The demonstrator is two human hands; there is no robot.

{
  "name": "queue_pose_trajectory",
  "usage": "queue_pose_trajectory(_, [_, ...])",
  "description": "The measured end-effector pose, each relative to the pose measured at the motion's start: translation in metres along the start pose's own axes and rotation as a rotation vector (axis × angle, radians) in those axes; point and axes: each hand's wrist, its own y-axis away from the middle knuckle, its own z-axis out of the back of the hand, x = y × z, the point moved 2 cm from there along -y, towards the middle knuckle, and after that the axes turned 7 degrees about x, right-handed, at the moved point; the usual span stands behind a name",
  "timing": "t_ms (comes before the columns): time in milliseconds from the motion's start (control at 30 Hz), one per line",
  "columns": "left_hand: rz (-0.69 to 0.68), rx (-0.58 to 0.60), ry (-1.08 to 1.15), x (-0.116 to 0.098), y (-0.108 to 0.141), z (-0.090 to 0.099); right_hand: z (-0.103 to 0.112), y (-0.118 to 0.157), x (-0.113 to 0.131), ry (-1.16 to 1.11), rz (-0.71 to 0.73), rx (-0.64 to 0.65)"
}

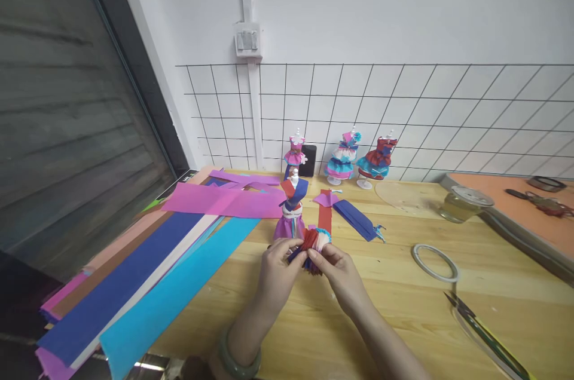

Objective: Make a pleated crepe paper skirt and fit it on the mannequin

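Note:
My left hand (280, 266) and my right hand (336, 269) are both closed on a gathered bunch of crepe paper (311, 241), pinching it from either side. Red, white, light blue and dark purple pleats show in it. Just behind the bunch stands a small white dress form (292, 211), dressed in a red and blue top and a purple skirt. Beyond the fingers lie a red paper strip (325, 218) and a folded dark blue paper piece (356, 220) with a small light blue tie at its end.
Long crepe paper strips (134, 272) cover the left side. Three dressed forms, one in red and blue (379, 159), stand by the wall beside a black phone-like slab (308, 161). Right are a tape roll (436, 263), open-bladed scissors (487, 332) and a glass jar (465, 204).

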Motion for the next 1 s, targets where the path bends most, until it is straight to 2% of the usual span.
queue_pose_trajectory(200, [-0.124,0.001,-0.077,-0.003,0.001,-0.002,0.001,-0.003,-0.006,-0.012,-0.045,-0.067])
queue_pose_trajectory(500, [-0.11,0.069,0.007,-0.006,-0.001,0.003,0.007,-0.005,-0.011,-0.156,-0.062,-0.118])
queue_pose_trajectory(567, [-0.115,0.009,0.01,-0.006,-0.005,0.009,0.009,-0.006,-0.009,-0.193,-0.058,-0.114])
queue_pose_trajectory(700, [-0.126,-0.238,-0.041,-0.001,-0.02,0.019,0.015,-0.007,-0.006,-0.21,-0.048,-0.124])
queue_pose_trajectory(733, [-0.121,-0.256,-0.07,0.001,-0.025,0.02,0.016,-0.007,-0.005,-0.204,-0.045,-0.122])
queue_pose_trajectory(867, [-0.087,-0.273,-0.12,0.009,-0.044,0.017,0.018,-0.009,-0.001,-0.235,-0.051,-0.075])
queue_pose_trajectory(1000, [-0.014,-0.192,0.008,0.017,-0.058,0.011,0.017,-0.012,0.008,-0.309,-0.059,-0.03])
